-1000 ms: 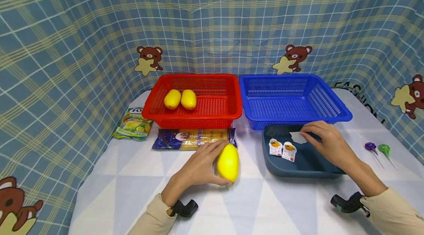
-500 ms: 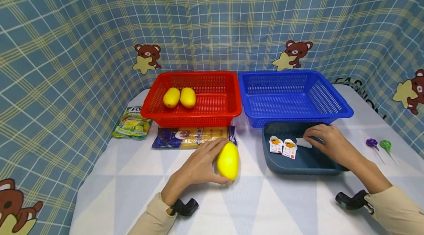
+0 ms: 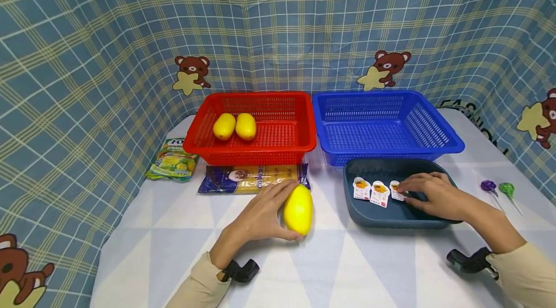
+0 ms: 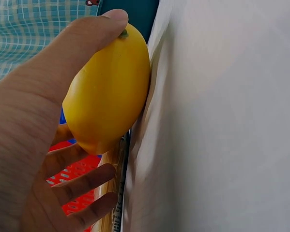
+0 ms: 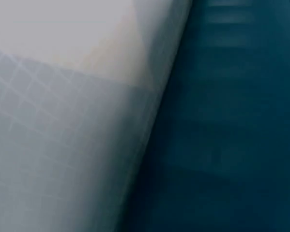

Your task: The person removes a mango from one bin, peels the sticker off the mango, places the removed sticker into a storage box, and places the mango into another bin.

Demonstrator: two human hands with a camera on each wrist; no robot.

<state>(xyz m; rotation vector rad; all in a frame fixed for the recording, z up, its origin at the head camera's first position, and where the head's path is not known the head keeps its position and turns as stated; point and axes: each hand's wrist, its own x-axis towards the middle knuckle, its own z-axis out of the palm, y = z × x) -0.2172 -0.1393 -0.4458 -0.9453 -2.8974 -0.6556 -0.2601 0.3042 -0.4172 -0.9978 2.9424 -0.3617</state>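
On the white cloth near the front middle stands a yellow mango-like fruit (image 3: 299,209), and my left hand (image 3: 284,210) grips it from its left side. In the left wrist view the thumb (image 4: 103,24) lies over the fruit (image 4: 111,92) and the fingers (image 4: 86,181) curl under it. My right hand (image 3: 406,191) reaches into a dark teal tray (image 3: 393,222) and pinches a small white packet (image 3: 394,188). That packet lies beside two like packets (image 3: 361,188) (image 3: 380,193). The right wrist view shows only the blurred tray wall (image 5: 222,121) and cloth.
A red basket (image 3: 299,146) behind holds two yellow fruits (image 3: 223,126) (image 3: 245,126). Next to it is a blue basket (image 3: 451,144). A long pasta pack (image 3: 243,178) and a green snack bag (image 3: 173,165) lie left. Two lollipops (image 3: 488,186) (image 3: 506,188) lie far right.
My right hand has carried the third small packet down and left, into line with the other two in the tray. My left hand and the yellow fruit have stayed put.
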